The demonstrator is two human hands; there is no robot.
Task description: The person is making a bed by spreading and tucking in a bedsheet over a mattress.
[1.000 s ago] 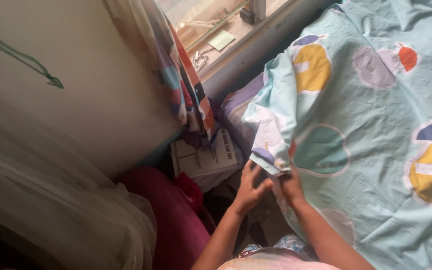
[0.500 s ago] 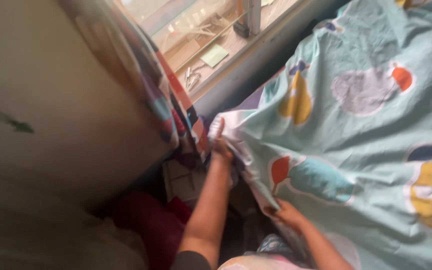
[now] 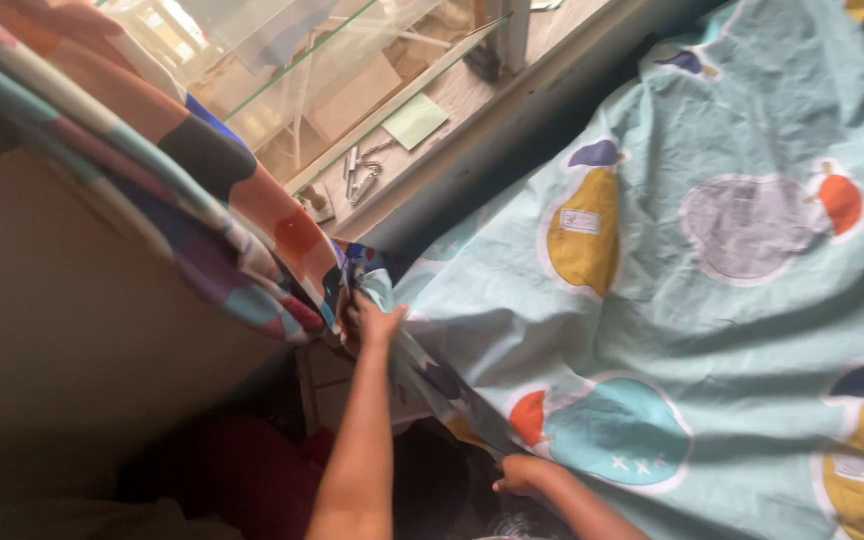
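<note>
Spreading across the right half of the view, a pale teal sheet point(image 3: 712, 330) of thin, creased cotton lies rumpled, printed with round and pear-shaped blobs in yellow, grey, orange and blue. A patchwork curtain point(image 3: 182, 190) of bright colour blocks hangs in soft folds at upper left, its lower end touching the sheet's corner. Below it stands a plain beige wall point(image 3: 72, 340), smooth and matte. Behind the curtain, a window point(image 3: 352, 70) of clear glass and a dusty sill with a green paper slip point(image 3: 415, 120). The left hand point(image 3: 372, 322) is closed on the sheet's corner, up beside the curtain; the right hand point(image 3: 520, 472) is clenched on the sheet's edge lower down, the hem stretched taut between them.
</note>
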